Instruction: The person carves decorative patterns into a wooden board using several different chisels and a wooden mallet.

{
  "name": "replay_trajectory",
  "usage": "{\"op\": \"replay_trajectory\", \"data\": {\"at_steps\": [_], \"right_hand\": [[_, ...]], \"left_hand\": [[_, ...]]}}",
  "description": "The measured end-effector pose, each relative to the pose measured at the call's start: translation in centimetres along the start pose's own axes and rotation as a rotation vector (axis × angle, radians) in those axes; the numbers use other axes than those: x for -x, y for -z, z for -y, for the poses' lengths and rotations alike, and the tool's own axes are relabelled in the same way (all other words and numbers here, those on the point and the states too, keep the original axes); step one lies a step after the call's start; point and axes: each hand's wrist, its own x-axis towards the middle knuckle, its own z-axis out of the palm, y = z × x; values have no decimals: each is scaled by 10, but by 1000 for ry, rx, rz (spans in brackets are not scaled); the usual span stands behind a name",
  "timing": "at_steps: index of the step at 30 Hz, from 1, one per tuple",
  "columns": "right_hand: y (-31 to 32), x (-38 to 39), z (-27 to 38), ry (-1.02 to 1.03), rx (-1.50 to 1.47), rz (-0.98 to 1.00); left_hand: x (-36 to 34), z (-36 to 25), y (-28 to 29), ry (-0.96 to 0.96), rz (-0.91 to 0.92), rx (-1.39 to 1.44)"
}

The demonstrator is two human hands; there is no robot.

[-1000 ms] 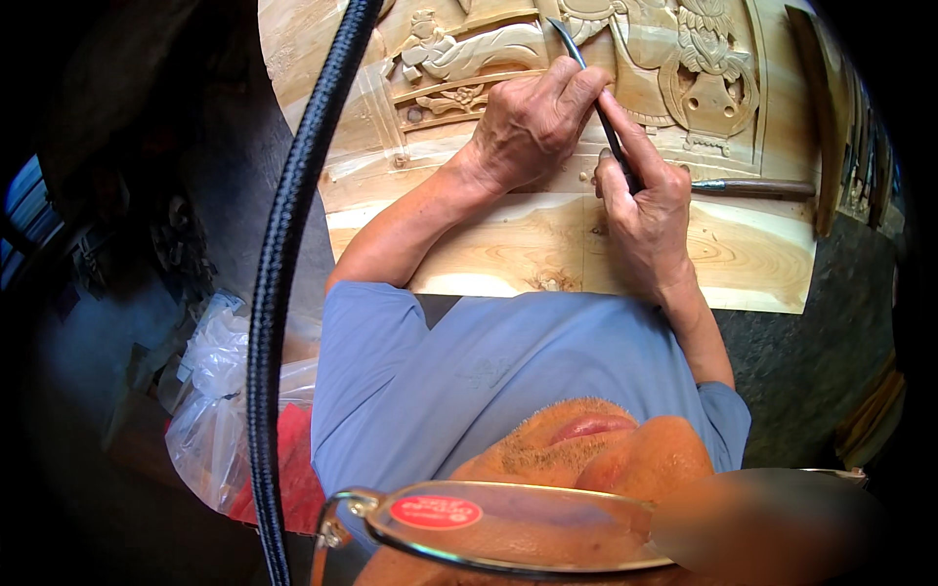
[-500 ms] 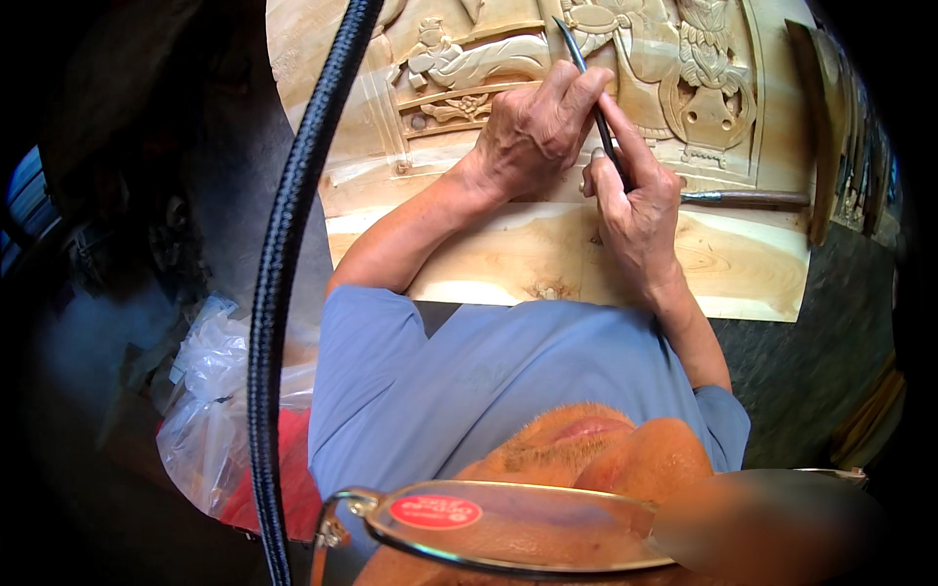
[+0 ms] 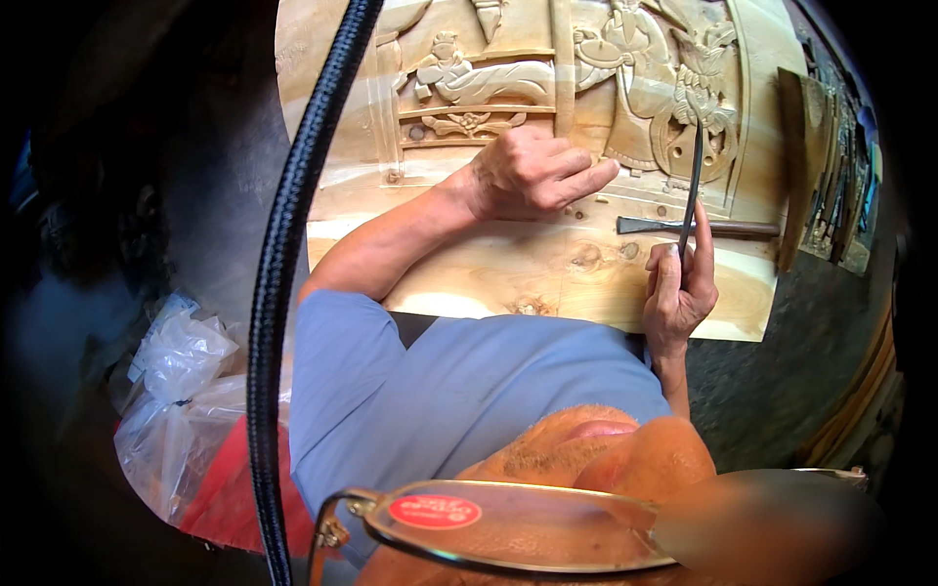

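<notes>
A pale wooden panel [image 3: 489, 264] carved in relief lies in front of me. Its carving includes a reclining figure [image 3: 498, 84] and a standing robed figure [image 3: 640, 107]. My right hand [image 3: 682, 298] grips a slim dark carving chisel [image 3: 695, 181], its curved tip pointing away from me over the carved right side. Curled into a loose fist, my left hand [image 3: 535, 174] rests at the lower edge of the carving, with nothing visible in its fingers. A flat chisel [image 3: 733, 228] with a wooden handle lies across the panel, partly behind the tool I hold.
A curved wooden piece [image 3: 801, 161] stands at the panel's right edge, beside a row of several more hand tools [image 3: 842, 186]. At lower left are a clear plastic bag [image 3: 186, 381] and a red surface [image 3: 234, 498]. A black braided cord [image 3: 283, 254] crosses the view.
My right hand has drawn the chisel away from the left hand, to the right and nearer me. The left hand has let go of it and curled up. The view has shifted slightly.
</notes>
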Motion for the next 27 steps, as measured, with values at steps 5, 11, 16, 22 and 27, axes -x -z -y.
{"op": "replay_trajectory", "data": {"at_steps": [5, 11, 16, 22, 27], "right_hand": [[-3, 2, -2, 34, -19, -1], [-3, -5, -10, 160, 113, 50], [-16, -9, 2, 267, 229, 123], [11, -10, 11, 418, 233, -65], [98, -66, 3, 381, 321, -395]], "left_hand": [[0, 1, 10, -22, 28, 6], [-11, -4, 3, -27, 45, 52], [-8, -4, 5, 80, -17, 134], [-16, -10, 1, 57, 10, 74], [-15, -11, 4, 78, 45, -6]]}}
